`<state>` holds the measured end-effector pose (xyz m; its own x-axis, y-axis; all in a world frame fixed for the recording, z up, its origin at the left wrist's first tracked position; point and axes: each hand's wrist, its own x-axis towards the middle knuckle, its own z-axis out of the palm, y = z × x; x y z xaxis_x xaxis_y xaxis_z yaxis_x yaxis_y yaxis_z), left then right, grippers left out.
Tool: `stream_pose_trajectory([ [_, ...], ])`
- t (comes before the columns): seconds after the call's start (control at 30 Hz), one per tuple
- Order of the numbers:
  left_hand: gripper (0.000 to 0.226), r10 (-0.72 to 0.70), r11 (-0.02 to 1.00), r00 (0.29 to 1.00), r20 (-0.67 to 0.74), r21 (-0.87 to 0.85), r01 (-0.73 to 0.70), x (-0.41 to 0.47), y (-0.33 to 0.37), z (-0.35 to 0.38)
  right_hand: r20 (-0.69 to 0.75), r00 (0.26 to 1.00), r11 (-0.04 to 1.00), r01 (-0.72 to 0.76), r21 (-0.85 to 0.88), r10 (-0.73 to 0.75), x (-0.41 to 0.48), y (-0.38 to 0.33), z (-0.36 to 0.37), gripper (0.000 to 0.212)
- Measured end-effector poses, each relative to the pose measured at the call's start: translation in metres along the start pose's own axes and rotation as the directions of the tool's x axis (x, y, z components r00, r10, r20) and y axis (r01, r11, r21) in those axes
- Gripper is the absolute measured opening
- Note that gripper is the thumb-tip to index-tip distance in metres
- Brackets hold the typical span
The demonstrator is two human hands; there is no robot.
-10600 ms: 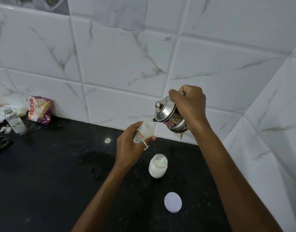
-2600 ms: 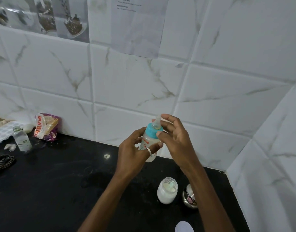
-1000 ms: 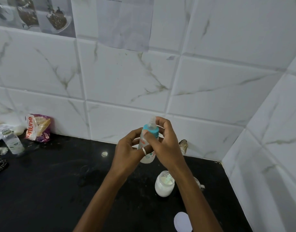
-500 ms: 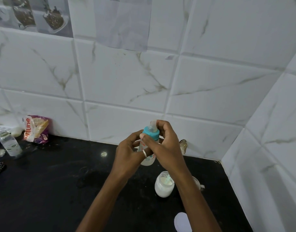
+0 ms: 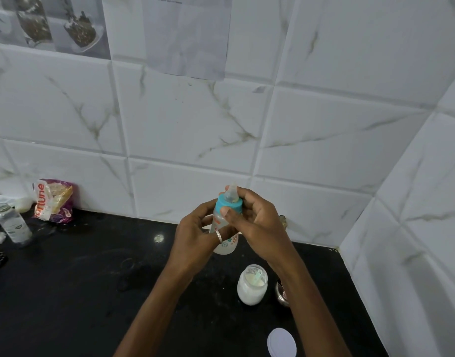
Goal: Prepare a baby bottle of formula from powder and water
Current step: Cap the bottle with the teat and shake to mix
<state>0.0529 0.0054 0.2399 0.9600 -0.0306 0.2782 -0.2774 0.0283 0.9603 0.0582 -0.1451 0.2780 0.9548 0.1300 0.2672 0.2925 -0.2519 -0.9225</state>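
Glossy tiles (image 5: 185,119), translucent plastic bottle (image 5: 225,244)

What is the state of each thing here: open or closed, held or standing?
baby bottle, held upright above the counter, teal collar and teat on.
left hand, grips the bottle's body.
right hand, fingers curled round the teal collar.
powder jar, standing open, scoop inside.
white lid, lying on the counter, off the jar.
small clear bottle, standing upright.
packet, crumpled, leaning against the wall.

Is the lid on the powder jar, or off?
Off. The powder jar stands open, a scoop showing inside, and the white lid lies flat on the black counter nearby.
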Motion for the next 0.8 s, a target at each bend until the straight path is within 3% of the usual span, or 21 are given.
stream_pose_trajectory([
  [0.23, 0.038, 0.056, 0.989, 0.982, -0.179, 0.143, -0.030, -0.006, -0.012, 0.014, -0.155, 0.988, 0.998, -0.017, 0.057, 0.025, -0.007, 0.001, 0.018, 0.041],
  [0.43, 0.019, 0.159, 0.971, 0.947, -0.280, 0.218, -0.098, -0.014, -0.016, 0.026, -0.406, 0.914, 0.995, -0.023, -0.099, -0.019, -0.016, -0.002, 0.045, 0.048],
  [0.6, 0.042, 0.231, 0.964, 0.921, -0.312, 0.201, -0.174, -0.023, -0.010, 0.031, -0.521, 0.851, 0.972, -0.063, -0.226, -0.066, -0.022, -0.004, 0.059, 0.050],
  [0.8, 0.047, 0.230, 0.965, 0.922, -0.311, 0.195, -0.175, -0.025, -0.009, 0.028, -0.523, 0.847, 0.955, -0.069, -0.289, -0.097, -0.023, -0.006, 0.061, 0.054],
])
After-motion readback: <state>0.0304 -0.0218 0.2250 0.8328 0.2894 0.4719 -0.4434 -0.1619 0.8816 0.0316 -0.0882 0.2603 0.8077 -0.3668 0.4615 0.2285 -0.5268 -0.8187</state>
